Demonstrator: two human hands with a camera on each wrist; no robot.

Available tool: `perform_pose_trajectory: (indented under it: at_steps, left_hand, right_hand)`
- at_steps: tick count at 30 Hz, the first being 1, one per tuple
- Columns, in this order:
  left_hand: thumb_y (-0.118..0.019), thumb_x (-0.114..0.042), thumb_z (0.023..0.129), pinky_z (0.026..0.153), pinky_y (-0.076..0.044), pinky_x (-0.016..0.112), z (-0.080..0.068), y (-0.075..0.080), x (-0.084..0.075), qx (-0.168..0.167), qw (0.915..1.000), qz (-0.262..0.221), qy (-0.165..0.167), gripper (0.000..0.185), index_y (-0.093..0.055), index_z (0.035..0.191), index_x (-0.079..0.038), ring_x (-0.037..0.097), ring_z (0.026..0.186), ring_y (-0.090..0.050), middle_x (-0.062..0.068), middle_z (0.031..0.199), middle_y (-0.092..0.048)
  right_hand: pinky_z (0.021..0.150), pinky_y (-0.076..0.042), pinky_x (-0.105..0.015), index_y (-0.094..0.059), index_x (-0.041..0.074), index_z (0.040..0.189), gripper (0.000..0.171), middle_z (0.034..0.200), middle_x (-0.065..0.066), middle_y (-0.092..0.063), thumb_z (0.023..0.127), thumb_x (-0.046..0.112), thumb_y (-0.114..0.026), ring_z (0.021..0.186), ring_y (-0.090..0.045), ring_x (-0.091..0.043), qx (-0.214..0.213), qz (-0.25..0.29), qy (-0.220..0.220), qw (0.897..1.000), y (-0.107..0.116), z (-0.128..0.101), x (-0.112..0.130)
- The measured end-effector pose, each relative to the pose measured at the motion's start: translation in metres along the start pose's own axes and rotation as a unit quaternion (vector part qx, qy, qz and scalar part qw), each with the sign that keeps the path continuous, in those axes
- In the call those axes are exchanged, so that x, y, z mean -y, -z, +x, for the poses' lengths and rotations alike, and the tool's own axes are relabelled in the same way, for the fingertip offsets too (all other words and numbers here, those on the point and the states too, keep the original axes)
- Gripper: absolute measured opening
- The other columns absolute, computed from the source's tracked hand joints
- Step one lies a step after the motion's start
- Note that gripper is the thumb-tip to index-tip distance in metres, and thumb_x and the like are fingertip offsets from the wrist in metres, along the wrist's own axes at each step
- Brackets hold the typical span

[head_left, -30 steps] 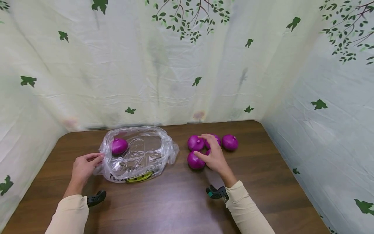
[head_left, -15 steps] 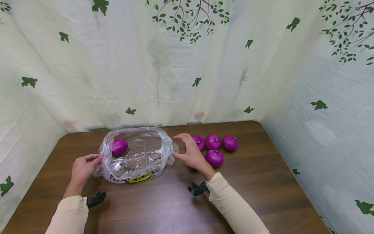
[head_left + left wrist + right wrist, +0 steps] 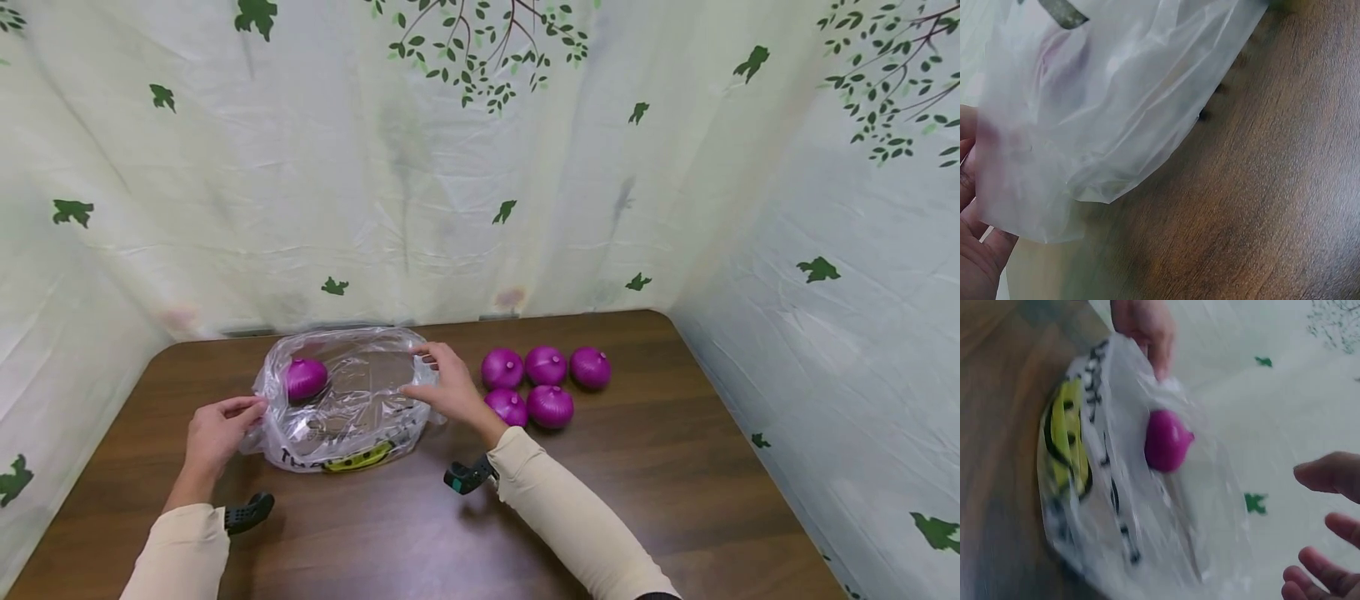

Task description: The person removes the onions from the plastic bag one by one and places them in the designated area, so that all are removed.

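A clear plastic bag (image 3: 281, 446) with a yellow print lies with its mouth spread wide on the table, a purple onion (image 3: 306, 379) inside at the left. My left hand (image 3: 215, 435) pinches the bag's left edge between thumb and fingers; in the left wrist view the film (image 3: 1129, 119) hides part of that hand. Over the bag's right rim is my right hand (image 3: 452, 388), thumb and fingers apart with nothing between them. The right wrist view shows its spread fingertips (image 3: 1316, 556) beside the bag's mouth and the onion (image 3: 1166, 441) within.
Several loose purple onions (image 3: 546, 365) stand grouped in two rows to the right of the bag, close behind my right wrist. The brown wooden table (image 3: 360, 542) ends at a pale leaf-patterned curtain (image 3: 450, 225) at the back and sides.
My right hand has moved left, from over the loose onions to the bag's right rim, its fingers still apart. The left hand keeps its place at the bag's edge.
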State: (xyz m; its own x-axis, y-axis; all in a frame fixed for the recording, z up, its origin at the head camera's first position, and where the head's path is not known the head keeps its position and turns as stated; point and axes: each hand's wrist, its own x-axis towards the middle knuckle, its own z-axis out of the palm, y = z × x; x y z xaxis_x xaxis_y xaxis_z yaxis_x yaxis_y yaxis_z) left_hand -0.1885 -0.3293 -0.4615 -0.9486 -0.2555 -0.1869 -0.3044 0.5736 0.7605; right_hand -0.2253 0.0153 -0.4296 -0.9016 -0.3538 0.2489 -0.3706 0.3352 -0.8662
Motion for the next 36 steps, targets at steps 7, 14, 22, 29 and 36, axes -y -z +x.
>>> perform_pose_trajectory:
  at_steps: [7,14,22,29,36]
  left_hand:
    - [-0.056,-0.044,0.095,0.065,-0.045,0.017,-0.004,0.003,0.000,-0.002,0.9999,-0.005,0.010,0.058,-0.058,0.126,0.005,0.020,0.091,-0.058,0.023,0.117,-0.061]
    - [-0.055,-0.045,0.095,0.064,-0.046,0.017,-0.005,0.005,0.002,-0.003,1.0000,-0.006,0.004,0.059,-0.058,0.127,0.005,0.022,0.093,-0.057,0.024,0.119,-0.059]
    - [-0.055,-0.045,0.095,0.064,-0.045,0.018,-0.003,0.007,0.003,-0.002,1.0000,0.001,0.002,0.059,-0.058,0.127,0.006,0.025,0.095,-0.057,0.026,0.120,-0.059]
    - [-0.055,-0.044,0.096,0.065,-0.044,0.022,-0.003,0.007,0.003,-0.006,1.0000,0.006,0.004,0.058,-0.058,0.126,0.005,0.029,0.099,-0.054,0.027,0.121,-0.058]
    - [-0.057,-0.041,0.096,0.064,-0.045,0.024,-0.004,0.011,-0.001,-0.014,0.9999,0.006,0.008,0.053,-0.061,0.123,0.004,0.026,0.092,-0.056,0.022,0.112,-0.063]
  right_hand:
    - [0.096,-0.044,-0.032,-0.057,0.007,0.125,0.054,0.127,-0.009,-0.055,0.078,0.019,-0.080,0.116,-0.053,-0.022,0.022,-0.071,-0.002,0.997,-0.017,0.012,0.013]
    - [0.096,-0.043,-0.031,-0.056,0.006,0.127,0.055,0.128,-0.009,-0.057,0.079,0.020,-0.080,0.117,-0.053,-0.022,0.042,-0.086,-0.029,0.995,-0.027,0.029,0.006]
    - [0.091,-0.045,-0.029,-0.057,0.011,0.127,0.053,0.129,-0.006,-0.056,0.080,0.023,-0.079,0.117,-0.052,-0.024,0.068,-0.060,-0.076,0.993,-0.041,0.045,-0.003]
    - [0.090,-0.045,-0.032,-0.057,0.008,0.128,0.056,0.129,-0.010,-0.057,0.079,0.023,-0.080,0.120,-0.051,-0.031,0.074,-0.024,-0.097,0.992,-0.050,0.054,-0.002]
    - [0.089,-0.046,-0.032,-0.058,0.008,0.127,0.055,0.130,-0.015,-0.056,0.078,0.021,-0.081,0.119,-0.051,-0.034,0.076,0.018,-0.108,0.991,-0.063,0.062,0.000]
